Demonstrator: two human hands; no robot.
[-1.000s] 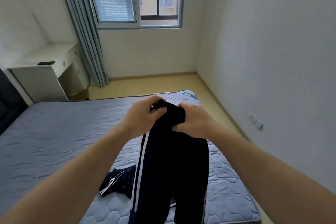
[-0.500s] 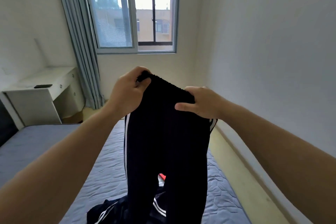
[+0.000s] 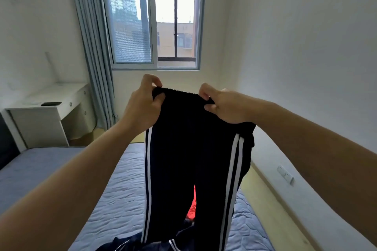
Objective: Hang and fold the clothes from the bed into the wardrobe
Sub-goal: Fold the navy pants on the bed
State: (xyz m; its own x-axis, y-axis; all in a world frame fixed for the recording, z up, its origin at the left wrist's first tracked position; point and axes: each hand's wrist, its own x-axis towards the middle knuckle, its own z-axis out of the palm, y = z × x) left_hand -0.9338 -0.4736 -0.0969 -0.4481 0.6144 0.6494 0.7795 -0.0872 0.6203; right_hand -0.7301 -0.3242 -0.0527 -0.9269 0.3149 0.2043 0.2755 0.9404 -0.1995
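A pair of black track trousers with white side stripes hangs upright in the air over the bed, held out by its elastic waistband. The left hand pinches the waistband's left end and the right hand its right end. Something red shows between the legs; a dark garment lies on the mattress below.

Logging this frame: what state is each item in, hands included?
Black track trousers with white side stripes: held up by the waistband, legs hanging unfolded.
Left hand: grips the waistband's left end.
Right hand: grips the waistband's right end.
Red garment: lying on the blue-grey quilted mattress, mostly hidden behind the trousers.
Dark striped garment: lying rumpled on the mattress.
Pale blue curtain: drawn aside, left of the window.
White desk: drawers shut.
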